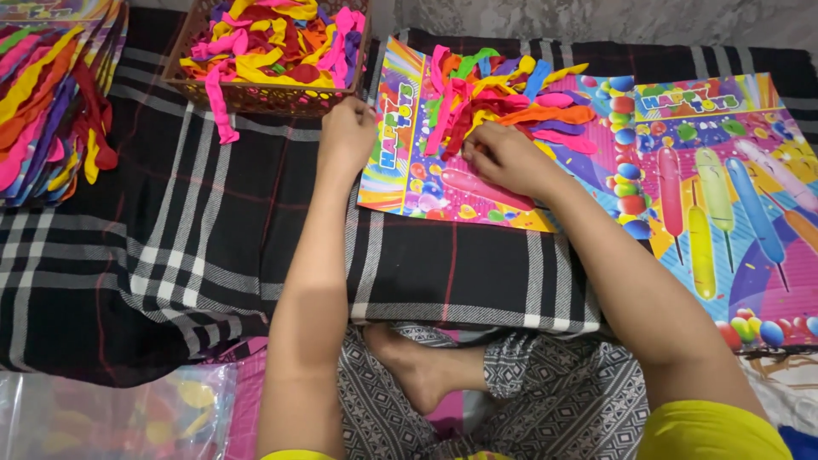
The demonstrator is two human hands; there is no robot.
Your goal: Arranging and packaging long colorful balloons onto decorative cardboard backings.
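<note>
Head view: right hand presses balloons onto printed card.

Rubber, printed card and woven cloth under my hands.

I see matt, limp rubber balloons heaped on a glossy printed card sheet at upper centre; a second glossy sheet on the right; a brown plastic lattice basket at the top; soft woven plaid cloth below; crinkly clear plastic bag at lower left.
</note>
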